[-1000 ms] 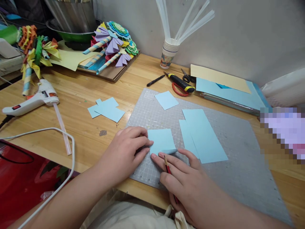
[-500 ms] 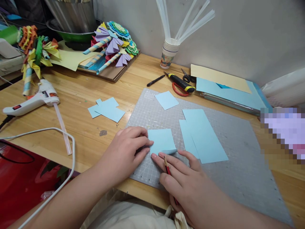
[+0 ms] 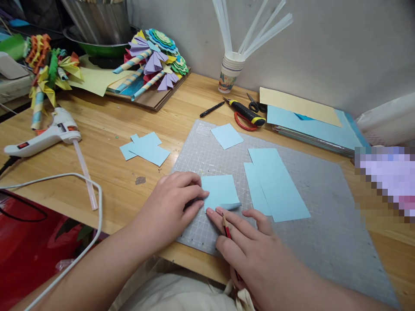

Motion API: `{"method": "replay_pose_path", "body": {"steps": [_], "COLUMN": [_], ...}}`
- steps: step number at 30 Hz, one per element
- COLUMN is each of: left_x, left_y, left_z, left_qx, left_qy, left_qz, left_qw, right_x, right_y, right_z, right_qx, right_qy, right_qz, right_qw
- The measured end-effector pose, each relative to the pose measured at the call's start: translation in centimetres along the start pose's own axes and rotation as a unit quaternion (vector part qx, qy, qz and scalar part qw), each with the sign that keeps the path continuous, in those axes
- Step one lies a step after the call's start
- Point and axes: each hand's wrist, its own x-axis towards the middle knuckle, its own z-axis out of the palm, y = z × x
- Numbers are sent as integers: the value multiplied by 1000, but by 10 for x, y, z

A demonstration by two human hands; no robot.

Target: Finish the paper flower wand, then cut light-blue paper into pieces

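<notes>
A light blue square of paper [image 3: 218, 188] lies on the grey cutting mat [image 3: 324, 194], its lower edge curled up in a narrow fold. At its left edge, my left hand [image 3: 178, 196] has bent fingers, with thumb and fingertips pressed on the paper. My right hand [image 3: 251, 244] keeps a red and black pencil [image 3: 227, 228] tucked between its fingers, sharpened tip upward. Two fingertips of this hand rest along the curled lower edge, near the left corner. Two blue paper strips [image 3: 279, 185] overlap to the right, and another blue square [image 3: 227, 136] sits farther back.
A white glue gun [image 3: 45, 134] with a glue stick and a white cable [image 3: 100, 207] occupy the left. Blue paper pieces [image 3: 147, 147] lie near it. Behind the mat are a black pen [image 3: 212, 109], a yellow-black cutter [image 3: 244, 112], scissors [image 3: 254, 105] and paper cups [image 3: 231, 73].
My right hand's fingers have shifted slightly left along the fold, and the index finger has come away from its right end. The left hand stays put.
</notes>
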Motion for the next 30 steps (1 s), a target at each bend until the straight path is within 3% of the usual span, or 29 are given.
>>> {"method": "replay_pose_path", "body": {"steps": [9,16,19,24,30], "left_x": [-1,2,-5,-29,-40], "left_y": [3,5,6,10,15], "left_z": [-1,-1,0,5,6], "left_qx": [1,10,24,80,127], "left_qy": [0,-4,5,67,38], "left_qz": [-9,-21,-1,60,100], "left_qw": [1000,1000,1000,993,986], "right_x": [2,3,3,3,4], "right_y": [0,4,6,8,9], "right_z": [-2,-3,-5,-5,-2], "right_qx": [-37,8,28,64,57], "right_qy": [-2,2,20,42,62], "right_qz": [-34,-22,-22,-14,-20], "right_qw": [999,1000,999,997,996]}}
